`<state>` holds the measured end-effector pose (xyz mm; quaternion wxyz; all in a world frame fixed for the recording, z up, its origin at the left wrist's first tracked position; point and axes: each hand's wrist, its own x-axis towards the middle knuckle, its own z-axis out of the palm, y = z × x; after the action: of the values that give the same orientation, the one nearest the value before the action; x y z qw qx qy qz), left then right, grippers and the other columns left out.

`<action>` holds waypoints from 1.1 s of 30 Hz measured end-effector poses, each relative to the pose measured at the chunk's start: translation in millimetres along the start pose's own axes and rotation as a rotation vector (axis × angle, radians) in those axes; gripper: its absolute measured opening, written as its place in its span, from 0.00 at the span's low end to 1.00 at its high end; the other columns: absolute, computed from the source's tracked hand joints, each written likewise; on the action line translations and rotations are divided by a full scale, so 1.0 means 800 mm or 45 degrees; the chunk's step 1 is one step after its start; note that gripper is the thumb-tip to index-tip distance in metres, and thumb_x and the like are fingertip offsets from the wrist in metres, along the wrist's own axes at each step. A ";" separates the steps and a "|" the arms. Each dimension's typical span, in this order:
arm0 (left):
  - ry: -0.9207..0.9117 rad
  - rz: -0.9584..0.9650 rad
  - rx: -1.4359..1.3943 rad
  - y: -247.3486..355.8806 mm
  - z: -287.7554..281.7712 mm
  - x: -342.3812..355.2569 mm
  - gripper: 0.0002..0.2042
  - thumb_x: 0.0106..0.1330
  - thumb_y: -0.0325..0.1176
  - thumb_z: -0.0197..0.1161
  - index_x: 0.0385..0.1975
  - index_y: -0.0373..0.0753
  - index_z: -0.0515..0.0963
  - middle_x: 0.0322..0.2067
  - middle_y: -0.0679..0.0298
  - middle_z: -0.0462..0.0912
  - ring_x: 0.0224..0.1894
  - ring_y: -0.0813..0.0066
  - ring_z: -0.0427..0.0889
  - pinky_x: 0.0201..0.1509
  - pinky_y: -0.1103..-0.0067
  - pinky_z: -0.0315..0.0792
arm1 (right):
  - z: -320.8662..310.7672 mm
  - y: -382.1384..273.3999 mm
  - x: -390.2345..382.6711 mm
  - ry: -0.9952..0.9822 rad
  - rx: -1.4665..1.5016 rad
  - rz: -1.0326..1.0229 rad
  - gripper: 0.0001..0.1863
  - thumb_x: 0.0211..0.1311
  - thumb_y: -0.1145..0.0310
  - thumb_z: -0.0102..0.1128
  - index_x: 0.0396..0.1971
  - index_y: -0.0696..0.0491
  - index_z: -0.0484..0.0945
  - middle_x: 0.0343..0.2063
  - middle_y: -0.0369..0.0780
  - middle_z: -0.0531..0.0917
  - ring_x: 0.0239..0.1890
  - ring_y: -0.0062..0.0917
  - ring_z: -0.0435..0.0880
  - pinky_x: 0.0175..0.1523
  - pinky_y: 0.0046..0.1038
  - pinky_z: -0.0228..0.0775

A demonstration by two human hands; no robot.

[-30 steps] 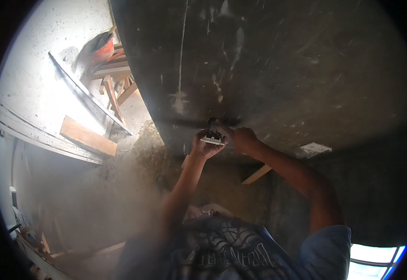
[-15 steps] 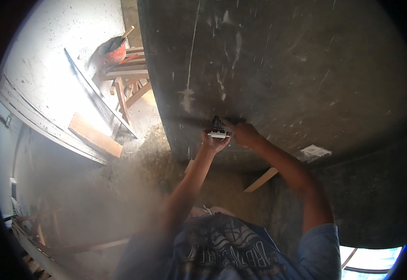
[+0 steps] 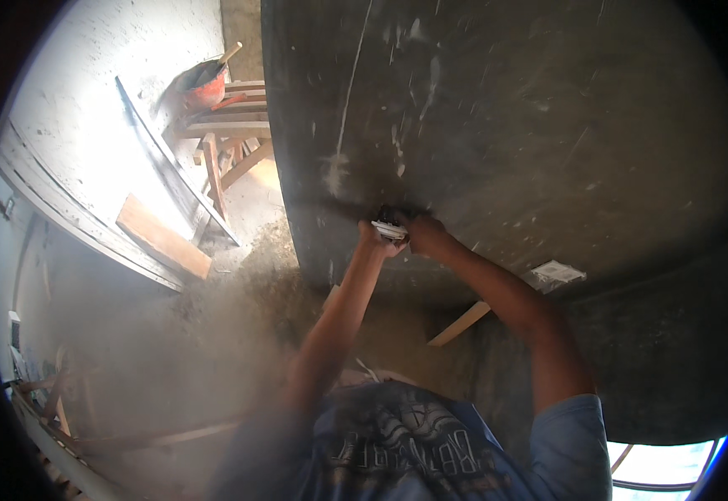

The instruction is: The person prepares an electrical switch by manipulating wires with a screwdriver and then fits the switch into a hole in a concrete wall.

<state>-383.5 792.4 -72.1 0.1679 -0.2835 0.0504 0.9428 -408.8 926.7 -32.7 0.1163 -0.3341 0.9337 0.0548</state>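
At the dark grey wall [image 3: 497,125], my left hand [image 3: 378,243] is closed round a white electrical wall plate [image 3: 390,230] and supports it from the left and below. The plate sits tilted in front of a dark patch in the wall, its dark back part facing the wall. My right hand [image 3: 427,236] is against the plate's right side with its fingers curled in. What those fingers pinch, if anything, is hidden behind the plate and in shadow.
Another white wall plate [image 3: 558,272] is on the wall to the right. A wooden plank [image 3: 460,323] leans below it. At the far left, a red bucket [image 3: 202,85] stands on a wooden trestle [image 3: 226,129]; a board [image 3: 163,238] leans near it. Haze blurs the lower left.
The plate has tipped and moved up closer to the wall, covering more of its dark back part. My right hand's pointing finger has curled in, and the hand has shifted slightly left.
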 end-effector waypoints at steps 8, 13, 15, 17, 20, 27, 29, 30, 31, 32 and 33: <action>0.192 0.090 -0.048 -0.006 0.028 -0.008 0.29 0.67 0.62 0.39 0.49 0.49 0.80 0.46 0.63 0.82 0.50 0.60 0.78 0.57 0.56 0.66 | 0.013 0.019 -0.015 0.035 0.259 -0.025 0.45 0.47 0.79 0.61 0.70 0.43 0.60 0.48 0.53 0.80 0.50 0.46 0.81 0.51 0.45 0.75; 0.172 -0.029 0.022 0.008 0.003 -0.007 0.33 0.64 0.68 0.42 0.55 0.49 0.76 0.54 0.61 0.78 0.58 0.62 0.74 0.65 0.52 0.59 | 0.020 -0.008 -0.037 0.240 0.444 0.088 0.37 0.49 0.79 0.61 0.64 0.48 0.67 0.38 0.49 0.85 0.42 0.45 0.85 0.48 0.43 0.77; 0.236 -0.128 0.205 0.014 -0.019 -0.013 0.36 0.64 0.70 0.41 0.58 0.48 0.73 0.55 0.59 0.75 0.59 0.63 0.73 0.65 0.51 0.58 | 0.038 -0.029 -0.058 0.305 0.665 0.218 0.31 0.51 0.78 0.61 0.60 0.51 0.71 0.35 0.48 0.85 0.40 0.42 0.85 0.46 0.39 0.78; 0.282 -0.115 0.367 0.007 -0.041 -0.014 0.35 0.66 0.68 0.42 0.59 0.46 0.72 0.56 0.57 0.74 0.59 0.63 0.72 0.65 0.52 0.58 | 0.070 -0.031 -0.080 0.468 1.015 0.367 0.24 0.55 0.76 0.60 0.55 0.52 0.75 0.31 0.47 0.84 0.41 0.38 0.85 0.43 0.36 0.78; 0.276 0.442 0.734 0.002 -0.118 -0.012 0.27 0.69 0.57 0.51 0.59 0.44 0.71 0.56 0.56 0.73 0.58 0.64 0.73 0.64 0.58 0.63 | 0.129 -0.051 -0.071 0.944 1.284 0.369 0.17 0.58 0.74 0.61 0.48 0.55 0.78 0.31 0.45 0.83 0.39 0.31 0.85 0.39 0.31 0.78; -0.159 1.688 2.075 0.002 -0.093 -0.084 0.19 0.63 0.28 0.68 0.53 0.36 0.73 0.50 0.54 0.78 0.52 0.59 0.78 0.53 0.71 0.72 | 0.102 -0.093 -0.059 1.437 1.620 0.540 0.15 0.64 0.71 0.61 0.49 0.58 0.76 0.44 0.44 0.81 0.47 0.30 0.81 0.45 0.32 0.76; -0.220 1.752 2.124 -0.002 -0.081 -0.078 0.16 0.63 0.27 0.68 0.49 0.34 0.75 0.46 0.54 0.80 0.46 0.60 0.81 0.48 0.72 0.74 | 0.093 -0.093 -0.058 1.499 1.637 0.551 0.15 0.66 0.69 0.61 0.50 0.59 0.75 0.42 0.44 0.81 0.47 0.29 0.80 0.47 0.31 0.75; -0.198 1.732 2.121 -0.004 -0.077 -0.073 0.14 0.63 0.27 0.68 0.47 0.33 0.76 0.44 0.54 0.82 0.43 0.61 0.82 0.46 0.72 0.75 | 0.094 -0.088 -0.055 1.492 1.663 0.505 0.15 0.67 0.69 0.62 0.49 0.59 0.76 0.42 0.43 0.81 0.47 0.29 0.80 0.47 0.30 0.75; -0.173 1.711 2.119 -0.006 -0.074 -0.070 0.11 0.64 0.26 0.67 0.44 0.32 0.78 0.42 0.54 0.83 0.40 0.62 0.84 0.44 0.73 0.76 | 0.096 -0.083 -0.053 1.483 1.689 0.459 0.15 0.67 0.68 0.62 0.48 0.59 0.76 0.41 0.43 0.81 0.46 0.28 0.80 0.47 0.30 0.75; -0.207 1.738 2.036 -0.007 -0.075 -0.063 0.10 0.64 0.26 0.67 0.43 0.32 0.78 0.40 0.55 0.83 0.38 0.63 0.84 0.42 0.74 0.76 | 0.098 -0.080 -0.050 1.472 1.715 0.411 0.14 0.67 0.68 0.63 0.48 0.59 0.76 0.41 0.43 0.81 0.46 0.28 0.80 0.48 0.30 0.75; -0.239 1.763 1.948 -0.009 -0.077 -0.054 0.09 0.65 0.26 0.67 0.41 0.32 0.79 0.39 0.55 0.84 0.37 0.64 0.84 0.41 0.75 0.76 | 0.097 -0.078 -0.048 1.463 1.712 0.416 0.13 0.67 0.68 0.63 0.47 0.59 0.77 0.40 0.43 0.81 0.46 0.27 0.80 0.48 0.29 0.74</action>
<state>-315.6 775.1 -99.8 -0.2724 0.0645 0.7746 0.5671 -326.5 916.1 -99.8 -0.2069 -0.0346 0.7187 -0.6629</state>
